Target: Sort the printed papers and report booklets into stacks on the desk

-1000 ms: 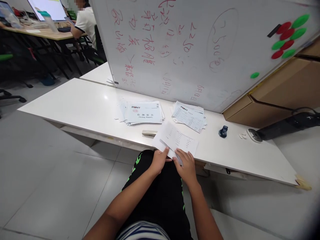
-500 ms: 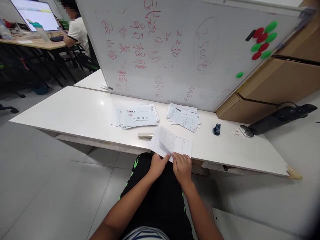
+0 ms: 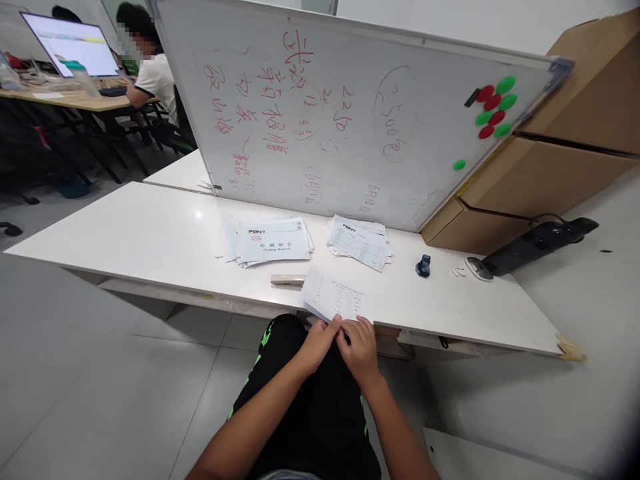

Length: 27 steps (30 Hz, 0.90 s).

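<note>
1. The left hand (image 3: 320, 343) grips the near edge of the paper (image 3: 336, 293), thumb on top; the right hand (image 3: 359, 343) holds it alongside, probably for steadiness. Hidden fingertips leave the sheet count unclear.
2. At nine o'clock from the paper, a stapler (image 3: 287, 280) lies on the table (image 3: 425, 297), seemingly for easy reach.
3. At ten and one o'clock, the left stack (image 3: 274, 241) and right stack (image 3: 357, 241) lie apart, likely against mixing.

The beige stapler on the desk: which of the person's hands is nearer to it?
Left. The left hand is nearer the body than the stapler, slightly right; the right hand is farther right.
</note>
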Available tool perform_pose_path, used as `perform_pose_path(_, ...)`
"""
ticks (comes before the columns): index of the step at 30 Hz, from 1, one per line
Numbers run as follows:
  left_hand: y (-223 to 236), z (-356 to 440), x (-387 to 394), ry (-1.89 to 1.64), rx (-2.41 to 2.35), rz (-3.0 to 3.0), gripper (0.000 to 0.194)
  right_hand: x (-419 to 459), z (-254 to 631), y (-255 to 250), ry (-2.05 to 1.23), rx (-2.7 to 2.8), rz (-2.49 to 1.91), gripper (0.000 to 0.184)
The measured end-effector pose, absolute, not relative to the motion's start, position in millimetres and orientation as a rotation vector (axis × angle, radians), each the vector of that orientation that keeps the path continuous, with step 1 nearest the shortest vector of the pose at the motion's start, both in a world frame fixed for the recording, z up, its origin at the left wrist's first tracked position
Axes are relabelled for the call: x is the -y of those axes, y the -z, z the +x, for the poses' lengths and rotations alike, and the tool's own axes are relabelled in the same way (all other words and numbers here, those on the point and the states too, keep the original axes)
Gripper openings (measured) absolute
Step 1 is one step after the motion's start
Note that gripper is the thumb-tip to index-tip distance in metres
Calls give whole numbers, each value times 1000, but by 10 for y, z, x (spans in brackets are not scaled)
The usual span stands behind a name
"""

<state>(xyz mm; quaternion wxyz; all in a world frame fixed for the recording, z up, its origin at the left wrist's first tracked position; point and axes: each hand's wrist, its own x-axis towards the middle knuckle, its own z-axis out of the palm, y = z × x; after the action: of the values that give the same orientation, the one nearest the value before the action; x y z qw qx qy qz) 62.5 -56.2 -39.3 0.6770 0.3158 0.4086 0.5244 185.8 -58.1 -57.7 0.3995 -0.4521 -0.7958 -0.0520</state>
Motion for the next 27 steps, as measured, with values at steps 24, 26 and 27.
perform_pose_path(24,504,277,473,-1358,-1059,423,49,-910,2407,144,-670,1741,-1494,49)
perform_pose_path(26,537,243,438,-1378,-1083,429,50,-601,2478,51,-1109,1567,-1365,60)
perform_pose_path(27,554,234,423,-1396,-1093,436,51,-452,2510,15,-1282,1516,-1316,61)
